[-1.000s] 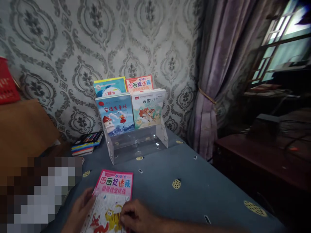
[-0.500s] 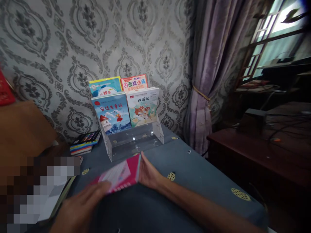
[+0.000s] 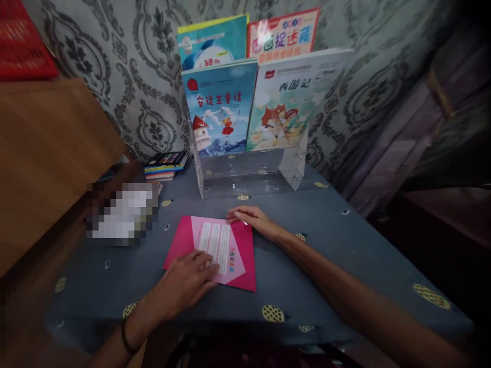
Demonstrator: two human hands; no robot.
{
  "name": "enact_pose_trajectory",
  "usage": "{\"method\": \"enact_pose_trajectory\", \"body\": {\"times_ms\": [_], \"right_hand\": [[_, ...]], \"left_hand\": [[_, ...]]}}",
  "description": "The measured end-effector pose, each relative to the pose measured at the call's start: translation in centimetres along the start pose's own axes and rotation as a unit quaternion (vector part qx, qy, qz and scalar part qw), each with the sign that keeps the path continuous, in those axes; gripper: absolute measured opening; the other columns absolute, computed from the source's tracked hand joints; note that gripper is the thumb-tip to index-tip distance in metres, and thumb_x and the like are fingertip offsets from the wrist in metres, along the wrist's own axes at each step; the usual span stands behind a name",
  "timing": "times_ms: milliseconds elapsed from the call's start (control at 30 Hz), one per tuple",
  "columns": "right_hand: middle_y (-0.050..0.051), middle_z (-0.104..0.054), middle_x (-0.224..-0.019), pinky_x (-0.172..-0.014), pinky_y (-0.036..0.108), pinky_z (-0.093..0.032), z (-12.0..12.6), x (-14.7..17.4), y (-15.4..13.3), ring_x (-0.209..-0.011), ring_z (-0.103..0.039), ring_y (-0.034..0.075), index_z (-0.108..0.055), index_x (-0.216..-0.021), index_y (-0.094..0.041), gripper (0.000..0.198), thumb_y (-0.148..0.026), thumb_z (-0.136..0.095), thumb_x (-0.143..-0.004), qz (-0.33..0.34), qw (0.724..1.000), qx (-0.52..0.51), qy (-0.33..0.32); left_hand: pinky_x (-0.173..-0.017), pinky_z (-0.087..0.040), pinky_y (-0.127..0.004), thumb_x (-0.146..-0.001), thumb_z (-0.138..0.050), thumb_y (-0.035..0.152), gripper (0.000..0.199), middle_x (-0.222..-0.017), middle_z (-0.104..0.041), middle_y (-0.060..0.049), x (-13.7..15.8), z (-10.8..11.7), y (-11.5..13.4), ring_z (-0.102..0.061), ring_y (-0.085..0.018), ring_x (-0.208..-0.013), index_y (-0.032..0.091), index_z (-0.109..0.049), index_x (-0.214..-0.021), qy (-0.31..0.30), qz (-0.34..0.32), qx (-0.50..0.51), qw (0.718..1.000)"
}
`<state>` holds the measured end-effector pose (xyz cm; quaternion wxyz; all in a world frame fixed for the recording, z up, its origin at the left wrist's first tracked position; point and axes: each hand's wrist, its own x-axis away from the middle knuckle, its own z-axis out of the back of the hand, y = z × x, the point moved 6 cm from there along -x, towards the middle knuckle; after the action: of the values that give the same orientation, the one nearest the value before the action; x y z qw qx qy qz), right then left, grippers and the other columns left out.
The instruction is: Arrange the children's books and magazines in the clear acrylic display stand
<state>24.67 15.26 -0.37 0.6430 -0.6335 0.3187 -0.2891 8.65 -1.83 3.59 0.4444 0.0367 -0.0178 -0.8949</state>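
Observation:
A pink book (image 3: pixel 240 245) lies flat on the table in front of me, its printed text turned sideways. My left hand (image 3: pixel 192 276) rests on the book's lower left part, fingers stretched over the cover. At the top right edge of the book, my right hand (image 3: pixel 251 220) lies with its fingers extended, touching the cover. Behind the book stands a clear acrylic book rack (image 3: pixel 245 184). On its tiers lean a blue picture book (image 3: pixel 220 112), a white-topped book (image 3: pixel 287 102), a teal book (image 3: pixel 215 41) and a red-bordered book (image 3: pixel 284 38).
A small stack of books (image 3: pixel 164 166) lies at the back left of the table (image 3: pixel 326 245). Nearer on the left is a blurred-out pale item (image 3: pixel 125 212). A wooden cabinet (image 3: pixel 49 153) stands left, a patterned wall behind, and a tied curtain (image 3: pixel 402 122) at right.
The pink book has gone from tilted between both hands to flat on the table. My hands now rest on it. The view has shifted closer and turned downward.

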Motion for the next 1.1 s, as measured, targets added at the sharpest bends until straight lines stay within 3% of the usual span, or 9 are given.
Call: {"method": "enact_pose_trajectory", "body": {"times_ms": [67, 167, 300, 367, 567, 700, 800, 933, 1100], "right_hand": [[0.011, -0.076, -0.101, -0.092, 0.044, -0.052, -0.5, 0.2, -0.7, -0.099, -0.070, 0.026, -0.073, -0.105, -0.016, 0.041, -0.052, -0.060, -0.090, 0.051, 0.990, 0.132, 0.000], [0.012, -0.075, -0.108, -0.091, 0.042, -0.052, -2.0, 1.0, -1.8, -0.100, -0.069, 0.025, -0.074, -0.103, -0.016, 0.031, -0.038, -0.053, -0.095, 0.144, 0.943, 0.298, -0.010], [0.014, -0.074, -0.108, -0.093, 0.044, -0.051, -3.4, 2.2, -2.5, -0.100, -0.068, 0.025, -0.075, -0.102, -0.017, 0.030, -0.027, -0.048, -0.096, 0.207, 0.883, 0.420, -0.017], [0.015, -0.073, -0.111, -0.095, 0.048, -0.050, -3.8, 2.5, -2.7, -0.101, -0.068, 0.027, -0.076, -0.100, -0.017, 0.029, -0.028, -0.049, -0.096, 0.208, 0.870, 0.447, -0.027], [0.016, -0.070, -0.122, -0.104, 0.055, -0.043, -7.3, 2.2, -2.4, -0.117, -0.060, 0.031, -0.071, -0.117, -0.018, 0.034, -0.037, -0.048, -0.098, 0.160, 0.872, 0.456, -0.083], [0.018, -0.047, -0.152, -0.121, 0.051, -0.025, -12.4, 1.1, -0.9, -0.145, -0.036, 0.032, -0.052, -0.143, -0.013, 0.059, -0.049, -0.051, -0.097, 0.166, 0.870, 0.447, -0.124], [0.022, -0.033, -0.159, -0.124, 0.052, -0.017, -14.4, 0.2, 0.1, -0.151, -0.022, 0.034, -0.038, -0.151, -0.005, 0.074, -0.055, -0.046, -0.097, 0.162, 0.874, 0.444, -0.116], [0.028, -0.024, -0.161, -0.124, 0.052, -0.016, -13.8, 0.1, 0.6, -0.153, -0.015, 0.035, -0.031, -0.152, 0.003, 0.085, -0.062, -0.039, -0.097, 0.135, 0.880, 0.444, -0.105], [0.027, -0.022, -0.161, -0.124, 0.055, -0.014, -10.2, 1.1, 1.1, -0.153, -0.013, 0.037, -0.032, -0.152, 0.004, 0.089, -0.065, -0.037, -0.096, 0.090, 0.891, 0.441, -0.055]], "left_hand": [[-0.092, -0.054, -0.040, -0.101, -0.044, 0.028, 0.029, -0.122, -0.065, -0.008, -1.0, 0.2, -0.2, -0.060, -0.023, -0.110, 0.024, -0.059, -0.125, 0.005, 0.005, 0.009, 1.000], [-0.094, -0.051, -0.041, -0.102, -0.041, 0.028, 0.035, -0.130, -0.062, -0.011, -2.4, -0.9, -1.5, -0.057, -0.024, -0.117, 0.022, -0.054, -0.134, 0.032, 0.027, -0.017, 0.999], [-0.094, -0.049, -0.044, -0.102, -0.040, 0.027, 0.039, -0.138, -0.059, -0.015, -3.6, -2.1, -5.2, -0.057, -0.027, -0.121, 0.017, -0.053, -0.137, 0.043, 0.103, -0.090, 0.990], [-0.094, -0.049, -0.045, -0.101, -0.038, 0.023, 0.039, -0.138, -0.060, -0.017, -3.6, -2.0, -7.3, -0.058, -0.027, -0.120, 0.013, -0.053, -0.137, 0.043, 0.152, -0.123, 0.980], [-0.095, -0.049, -0.043, -0.100, -0.034, 0.016, 0.043, -0.140, -0.059, -0.016, -2.8, -1.7, -10.0, -0.060, -0.027, -0.122, 0.013, -0.053, -0.139, 0.057, 0.202, -0.147, 0.967], [-0.096, -0.048, -0.044, -0.099, -0.034, 0.015, 0.044, -0.141, -0.059, -0.017, -2.4, -2.4, -10.3, -0.060, -0.027, -0.122, 0.013, -0.054, -0.139, 0.090, 0.213, -0.125, 0.965], [-0.095, -0.049, -0.043, -0.098, -0.035, 0.015, 0.046, -0.142, -0.058, -0.016, -2.2, -2.8, -10.5, -0.060, -0.027, -0.122, 0.014, -0.053, -0.140, 0.092, 0.210, -0.117, 0.966], [-0.094, -0.049, -0.042, -0.096, -0.032, 0.011, 0.049, -0.142, -0.058, -0.016, -2.2, -2.7, -10.7, -0.060, -0.027, -0.121, 0.014, -0.053, -0.140, 0.086, 0.208, -0.114, 0.968], [-0.095, -0.049, -0.045, -0.098, -0.031, 0.014, 0.047, -0.142, -0.058, -0.017, -2.3, -2.4, -10.5, -0.059, -0.028, -0.122, 0.013, -0.054, -0.139, 0.082, 0.216, -0.105, 0.967]]}}
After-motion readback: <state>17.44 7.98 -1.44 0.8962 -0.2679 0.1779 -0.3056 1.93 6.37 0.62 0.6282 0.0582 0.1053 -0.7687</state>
